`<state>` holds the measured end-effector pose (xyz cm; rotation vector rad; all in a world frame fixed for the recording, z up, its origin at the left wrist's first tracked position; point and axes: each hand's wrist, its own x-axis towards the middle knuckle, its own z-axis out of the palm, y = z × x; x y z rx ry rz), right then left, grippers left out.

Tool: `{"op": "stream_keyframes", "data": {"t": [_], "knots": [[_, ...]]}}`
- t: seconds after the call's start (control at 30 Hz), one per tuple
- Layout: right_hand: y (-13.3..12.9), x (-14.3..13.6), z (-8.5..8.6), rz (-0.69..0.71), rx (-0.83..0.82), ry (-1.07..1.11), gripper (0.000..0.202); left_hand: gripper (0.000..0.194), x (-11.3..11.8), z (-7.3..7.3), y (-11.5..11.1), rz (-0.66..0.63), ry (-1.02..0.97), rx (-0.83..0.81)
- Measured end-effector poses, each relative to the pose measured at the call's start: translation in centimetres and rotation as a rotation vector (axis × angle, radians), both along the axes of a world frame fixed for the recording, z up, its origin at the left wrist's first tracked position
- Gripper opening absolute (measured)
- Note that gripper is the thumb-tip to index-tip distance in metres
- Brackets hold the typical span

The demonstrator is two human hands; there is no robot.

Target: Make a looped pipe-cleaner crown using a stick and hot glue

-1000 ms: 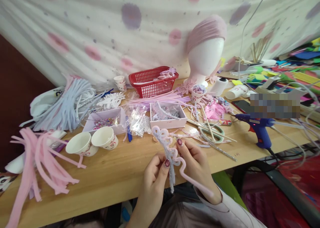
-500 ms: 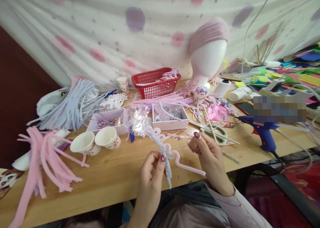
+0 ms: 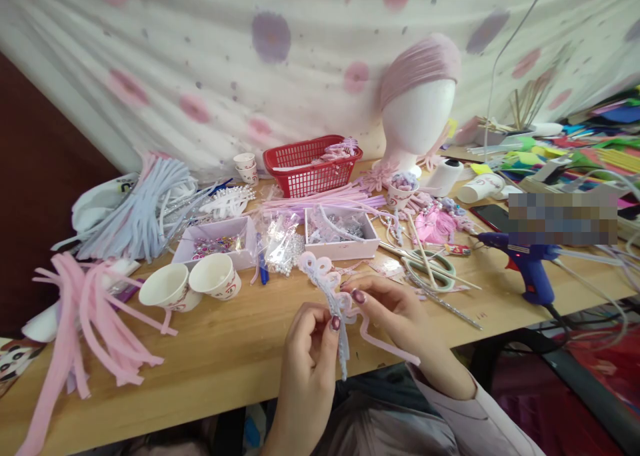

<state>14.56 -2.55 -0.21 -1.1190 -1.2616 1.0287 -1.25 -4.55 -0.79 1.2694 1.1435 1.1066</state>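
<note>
Pinched between the thumb and fingers of my left hand (image 3: 311, 359) is a pale blue and pink pipe cleaner piece (image 3: 325, 274), held upright over the table's front edge. Small pink loops curl at its top and along its right side. Its blue stem points down below my thumb. My right hand (image 3: 400, 313) has its thumb and forefinger closed on a pink loop beside the stem. From there a loose pink pipe cleaner end (image 3: 387, 353) bends down to the right, under my right hand. The right fingertips partly cover the loop.
Behind my hands stand a white box of beads (image 3: 345, 248) and a red basket (image 3: 313, 176). To the right lie scissors (image 3: 445, 279), a silver stick (image 3: 455, 311) and a blue glue gun (image 3: 535, 269). Paper cups (image 3: 215, 279) and pink pipe cleaners (image 3: 107, 316) are left.
My right hand has moved left and down onto the pink loops, from a spot apart from them. My left hand, still gripping the piece, has shifted slightly right.
</note>
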Motion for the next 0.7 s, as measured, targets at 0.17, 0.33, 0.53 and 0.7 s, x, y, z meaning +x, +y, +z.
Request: {"op": "stream_keyframes", "data": {"t": [0.17, 0.33, 0.53, 0.7], "knots": [[-0.3, -0.8, -0.4, -0.012, -0.023, 0.102, 0.032, 0.025, 0.1, -0.2, -0.2, -0.022, 0.005, 0.014], [-0.6, -1.1, -0.5, -0.03, -0.017, 0.165, 0.03, 0.032, 0.1, -0.1, -0.1, -0.077, -0.112, -0.096], [-0.2, -1.0, -1.4, -0.058, 0.063, 0.072, 0.031, 0.035, -0.2, -0.6, 0.2, -0.112, -0.313, -0.219], [-0.2, -0.3, -1.8, -0.115, 0.071, -0.022, 0.033, 0.037, -0.4, -0.9, 0.3, -0.102, -0.314, -0.236]]}}
